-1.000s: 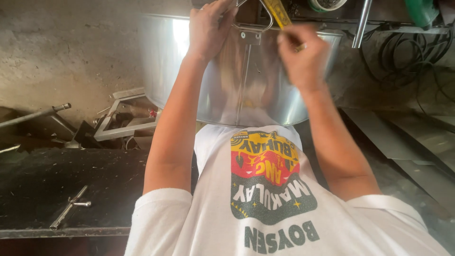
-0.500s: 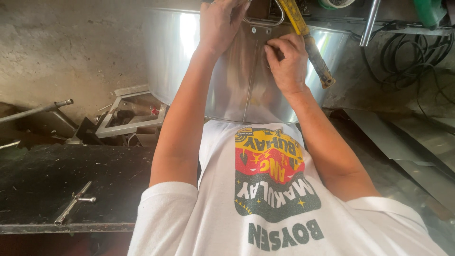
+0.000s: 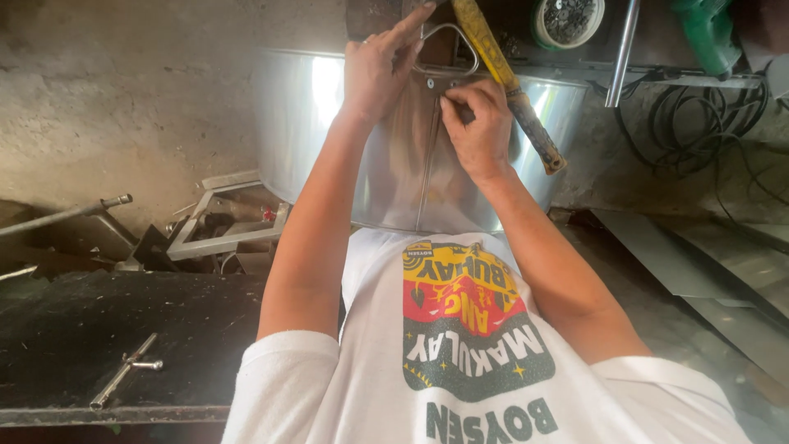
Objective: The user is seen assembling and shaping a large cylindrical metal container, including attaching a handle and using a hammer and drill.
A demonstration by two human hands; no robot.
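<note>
Left hand (image 3: 380, 70) steadies the wire handle (image 3: 448, 51) at the metal tub (image 3: 427, 140) rim; right hand (image 3: 477, 123), fingers pinched on a rivet, hammer (image 3: 505, 82) tucked in; seat it squarely.

The tub (image 3: 329, 140) was shiny silver steel. The hammer handle (image 3: 501, 78) was yellow — worn to grey-brown lower down. The T-shirt (image 3: 468, 345) was white, its print yellow, red and dark green. A green power tool (image 3: 707, 33) showed — beside black cables (image 3: 699, 123).
</note>
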